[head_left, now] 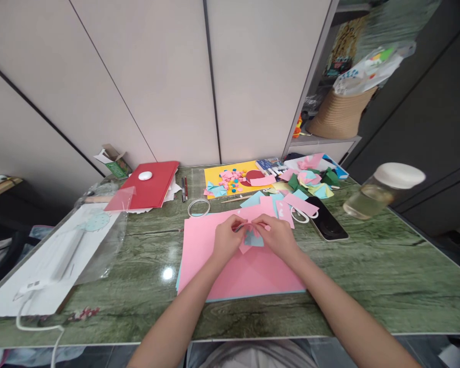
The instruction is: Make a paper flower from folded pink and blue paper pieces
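Observation:
My left hand (228,237) and my right hand (279,239) meet over a stack of pink paper sheets (249,278), with blue edges showing beneath. Both hands are closed, fingertips pinching a small folded piece of pink paper (249,227) between them. Its exact shape is partly hidden by the fingers. Just under the fingertips lies a grey-blue paper square (255,239), with a pink scrap below it. White-handled scissors (299,215) rest beyond my right hand, partly covered by pink strips (301,204). A roll of clear tape (199,207) sits past my left hand.
A phone (327,220) and a lidded jar of liquid (375,197) stand to the right. Behind are a yellow sheet (211,177) with small pompoms and a pile of paper scraps (308,177). A red folder (153,179) and plastic-covered papers (42,255) occupy the left.

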`<state>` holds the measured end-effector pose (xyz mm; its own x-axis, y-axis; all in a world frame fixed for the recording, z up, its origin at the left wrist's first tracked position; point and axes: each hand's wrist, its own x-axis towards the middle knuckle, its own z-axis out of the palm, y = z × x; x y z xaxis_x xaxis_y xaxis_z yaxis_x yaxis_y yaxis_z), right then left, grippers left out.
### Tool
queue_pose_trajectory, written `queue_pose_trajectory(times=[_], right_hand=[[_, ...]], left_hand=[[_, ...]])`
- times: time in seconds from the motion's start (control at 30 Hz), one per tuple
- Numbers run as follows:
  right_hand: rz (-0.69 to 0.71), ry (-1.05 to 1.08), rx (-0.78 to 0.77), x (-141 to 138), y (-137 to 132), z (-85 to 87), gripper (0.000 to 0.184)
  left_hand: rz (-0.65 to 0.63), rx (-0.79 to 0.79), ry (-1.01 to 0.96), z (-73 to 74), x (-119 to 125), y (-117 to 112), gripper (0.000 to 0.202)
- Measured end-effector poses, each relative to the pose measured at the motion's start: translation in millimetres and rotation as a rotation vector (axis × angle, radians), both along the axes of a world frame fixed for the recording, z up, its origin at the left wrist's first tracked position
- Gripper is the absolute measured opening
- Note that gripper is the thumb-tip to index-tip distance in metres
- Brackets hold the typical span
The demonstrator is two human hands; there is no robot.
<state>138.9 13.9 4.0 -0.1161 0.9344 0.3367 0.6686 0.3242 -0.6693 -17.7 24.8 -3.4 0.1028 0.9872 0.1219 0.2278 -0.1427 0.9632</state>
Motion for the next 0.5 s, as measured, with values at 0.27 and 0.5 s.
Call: queue_pose_trajectory(times=[0.27, 0.5], right_hand=[[-0.189, 1.262, -0.269, 39, 36, -7.5, 0.030], [0.149, 1.209, -0.576, -31, 33, -30.6, 0.037]], left_hand=[[-0.590, -0.589, -0.399, -8.6, -13, 5, 0.035], [-0.984, -0.660, -0.177, -11.5, -7, -3, 0.030]])
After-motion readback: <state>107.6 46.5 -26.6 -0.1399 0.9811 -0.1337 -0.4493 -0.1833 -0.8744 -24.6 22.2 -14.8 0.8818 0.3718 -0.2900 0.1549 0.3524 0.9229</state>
